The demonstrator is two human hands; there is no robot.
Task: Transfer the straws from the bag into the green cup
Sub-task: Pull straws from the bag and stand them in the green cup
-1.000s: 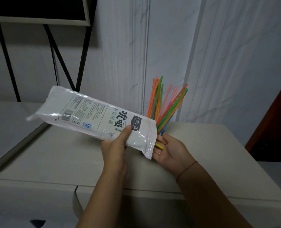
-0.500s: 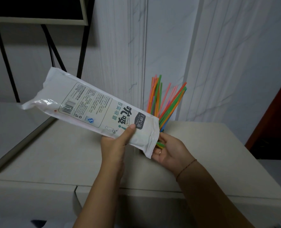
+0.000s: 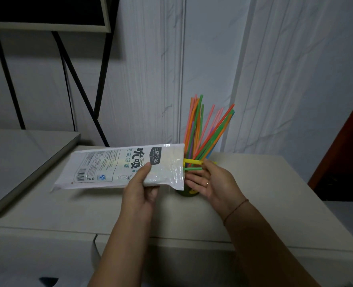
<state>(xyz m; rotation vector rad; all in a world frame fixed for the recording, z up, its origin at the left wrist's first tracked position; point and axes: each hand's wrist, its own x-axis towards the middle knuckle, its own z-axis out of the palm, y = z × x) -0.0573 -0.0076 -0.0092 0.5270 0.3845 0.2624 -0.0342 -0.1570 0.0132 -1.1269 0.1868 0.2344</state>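
the straws (image 3: 192, 165), one yellow and one green, poked out of the bag's (image 3: 117, 167) open right end, which lay nearly level above the desk (image 3: 264, 183). the left hand (image 3: 142, 188) gripped the bag near its mouth. the right hand (image 3: 211, 181), fingers loosely spread, touched the protruding straw tips. the green cup (image 3: 187, 192), mostly hidden behind the hands, held many upright straws.

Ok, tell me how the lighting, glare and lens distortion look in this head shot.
Head view: dim, bluish indoor light, corners darker; soft shadow under the bag on the cabinet. Small glare streaks on the bag's clear end by the left hand. Wide-angle bending shows: wall panels and the black frame lean. Straws and right hand look reasonably sharp; the cup is mostly hidden.
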